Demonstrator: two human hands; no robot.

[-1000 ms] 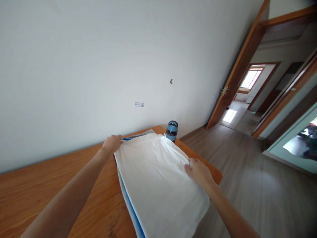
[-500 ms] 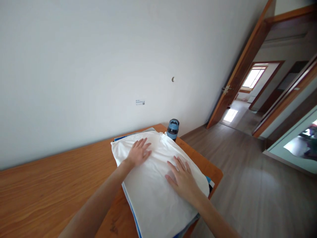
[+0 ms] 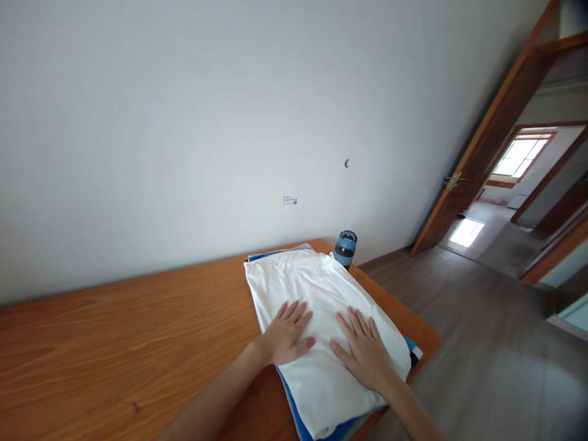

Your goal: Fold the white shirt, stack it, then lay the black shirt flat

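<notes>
A white garment lies spread flat over other folded cloth, and its exact kind is hard to tell. Blue cloth shows from under its left and lower edges. My left hand rests flat on the garment's left part, fingers spread. On the right part lies my right hand, palm down with its fingers apart. Neither hand grips anything. Beyond the far right corner of the garment stands a blue bottle with a carry loop on its lid.
The wooden table stretches left along a white wall that bears a small label. Past the table's right edge is a grey wood floor. An open brown door stands at the far right.
My left hand has slid over the garment toward me, from its upper part to its middle. My right hand stays flat on the right side. The view has turned slightly left.
</notes>
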